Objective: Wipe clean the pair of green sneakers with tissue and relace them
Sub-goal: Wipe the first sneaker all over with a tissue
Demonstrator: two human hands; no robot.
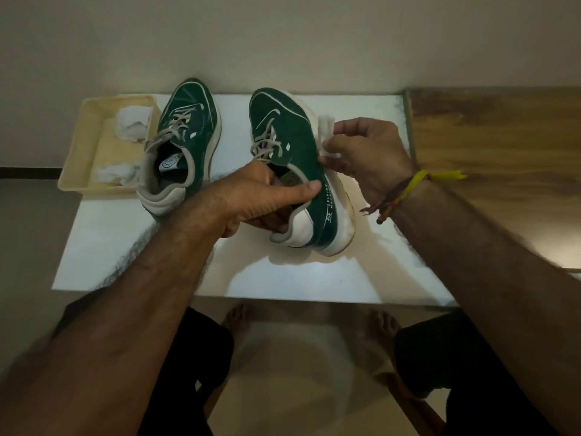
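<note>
White and glossy, the worktop (125, 234) stands against a pale wall, with a wooden surface (493, 136) adjoining it on the right. Two green sneakers with white soles and grey laces sit on it, toes pointing away from the person. One sneaker (188, 121) rests flat on the left, untouched, just beside a cream tray (78, 158). Two crumpled white tissue wads lie in that tray, one (132, 124) at the far end and one (114, 174) at the near end.

Nearer the middle, the other sneaker (292, 133) is tilted onto its side between both hands. Gripping its collar, the left hand (261, 196) has its fingers tucked inside the opening and the thumb laid across the outer green side. Against the sole edge on the far side of this shoe, the right hand (364, 152) pinches a folded white tissue (325, 130). Coloured threads (405, 193) are tied around the right wrist.

Below the worktop's near edge, two bare feet show on the floor.
</note>
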